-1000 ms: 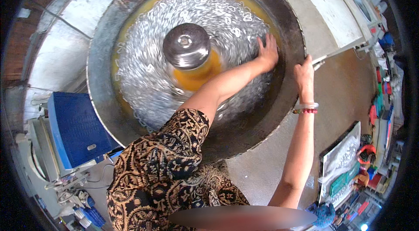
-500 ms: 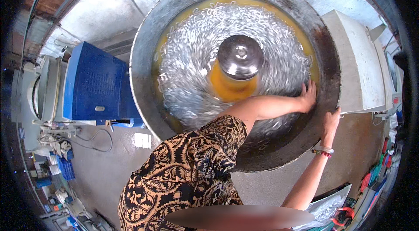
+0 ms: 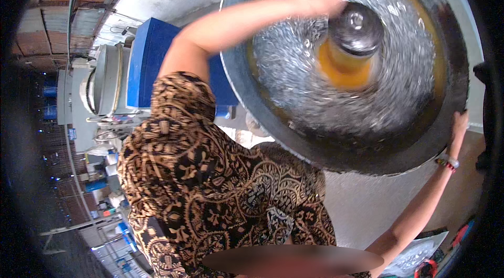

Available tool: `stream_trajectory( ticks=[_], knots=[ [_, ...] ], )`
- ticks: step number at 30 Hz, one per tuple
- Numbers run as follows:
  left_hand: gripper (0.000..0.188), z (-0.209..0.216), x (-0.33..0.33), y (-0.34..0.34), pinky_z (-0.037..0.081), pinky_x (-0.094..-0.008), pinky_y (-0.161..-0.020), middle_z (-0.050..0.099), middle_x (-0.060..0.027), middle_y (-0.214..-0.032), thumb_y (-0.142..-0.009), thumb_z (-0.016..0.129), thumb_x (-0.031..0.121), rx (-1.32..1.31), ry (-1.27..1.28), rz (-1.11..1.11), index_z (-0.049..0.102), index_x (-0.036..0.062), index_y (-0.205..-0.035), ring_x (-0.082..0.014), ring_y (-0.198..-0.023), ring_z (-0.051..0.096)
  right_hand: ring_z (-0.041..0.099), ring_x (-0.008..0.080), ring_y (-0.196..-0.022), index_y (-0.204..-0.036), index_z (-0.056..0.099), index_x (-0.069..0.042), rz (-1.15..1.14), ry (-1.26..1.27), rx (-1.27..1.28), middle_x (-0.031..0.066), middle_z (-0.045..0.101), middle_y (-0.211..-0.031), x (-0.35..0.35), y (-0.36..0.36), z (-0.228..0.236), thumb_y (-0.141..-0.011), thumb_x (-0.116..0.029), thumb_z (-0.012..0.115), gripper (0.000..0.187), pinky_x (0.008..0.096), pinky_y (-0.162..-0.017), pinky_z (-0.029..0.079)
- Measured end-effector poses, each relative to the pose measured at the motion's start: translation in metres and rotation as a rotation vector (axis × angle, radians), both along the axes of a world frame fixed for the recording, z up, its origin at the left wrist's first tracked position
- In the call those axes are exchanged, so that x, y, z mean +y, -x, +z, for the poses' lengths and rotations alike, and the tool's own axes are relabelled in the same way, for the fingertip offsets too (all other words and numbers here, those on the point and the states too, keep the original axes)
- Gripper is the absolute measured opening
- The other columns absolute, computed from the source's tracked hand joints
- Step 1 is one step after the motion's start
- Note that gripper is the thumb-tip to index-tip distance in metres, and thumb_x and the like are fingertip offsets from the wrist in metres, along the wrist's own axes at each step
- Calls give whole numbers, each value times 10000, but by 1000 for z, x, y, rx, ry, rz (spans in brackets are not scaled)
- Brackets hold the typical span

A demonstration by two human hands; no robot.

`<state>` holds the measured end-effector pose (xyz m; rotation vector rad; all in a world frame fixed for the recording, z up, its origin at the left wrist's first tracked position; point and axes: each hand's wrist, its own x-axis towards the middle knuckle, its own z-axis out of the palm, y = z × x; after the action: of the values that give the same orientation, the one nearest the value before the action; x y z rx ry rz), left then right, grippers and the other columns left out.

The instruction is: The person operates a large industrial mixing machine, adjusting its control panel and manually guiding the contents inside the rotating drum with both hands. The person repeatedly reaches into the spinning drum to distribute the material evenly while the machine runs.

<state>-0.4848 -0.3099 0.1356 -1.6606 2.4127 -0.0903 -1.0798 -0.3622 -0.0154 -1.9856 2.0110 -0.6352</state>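
A large round metal tub (image 3: 242, 81) holds a mass of small shiny metal pieces (image 3: 404, 84), blurred and resembling loops or links, in yellowish liquid. From its middle rises a dome-topped steel post (image 3: 357, 28) with an orange-yellow lower part. My left hand (image 3: 326, 0) is over the pieces, close beside the post's upper left; motion smears its fingers, so whether they hold anything is unclear. At the tub's lower right edge, my right hand (image 3: 460, 127) grips the rim, with bracelets on that wrist.
Left of the tub stands a blue cabinet (image 3: 152, 63), partly behind my left arm. Farther left is a grey machine (image 3: 102, 78) with a curved housing. A clear plastic bag or sheet (image 3: 417, 254) lies at the lower right. Corrugated panels line the upper left.
My left hand has swung from the tub's lower right inner side to beside the post. My right hand stays at the rim. The view has shifted, putting the tub farther up and right.
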Motion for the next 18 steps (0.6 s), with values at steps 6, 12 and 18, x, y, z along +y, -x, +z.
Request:
stream_trajectory(
  ticks=[6, 12, 18],
  knots=[
    [538, -20, 59, -154, 90, -582, -1027, 271, -100, -1404, -828, 431, 428, -1038, -424, 31, 453, 119, -1268, -310, -1333, 96, 555, 321, -804, -1098, 453, 49, 7, 66, -8, 203, 582, -912, -31, 32, -31, -791, -173, 496, 381, 381, -758, 432],
    [709, -52, 88, -103, 157, -474, -1054, 276, -149, -1393, -853, 308, 591, -659, -1081, 265, 323, 71, -1335, -304, -1306, 198, 556, 289, -770, -1076, 470, 51, -1, 31, -43, 185, 588, -877, -2, 31, -17, -802, -204, 501, 376, 375, -729, 441],
    [686, -30, 130, -59, 218, -383, -1056, 315, -216, -1351, -899, 312, 510, -268, -1296, -7, 291, -37, -1311, -312, -1275, 271, 551, 264, -741, -1049, 486, 60, 18, 3, -184, 174, 591, -847, 21, -6, 24, -802, -221, 504, 374, 374, -704, 445]
  ],
)
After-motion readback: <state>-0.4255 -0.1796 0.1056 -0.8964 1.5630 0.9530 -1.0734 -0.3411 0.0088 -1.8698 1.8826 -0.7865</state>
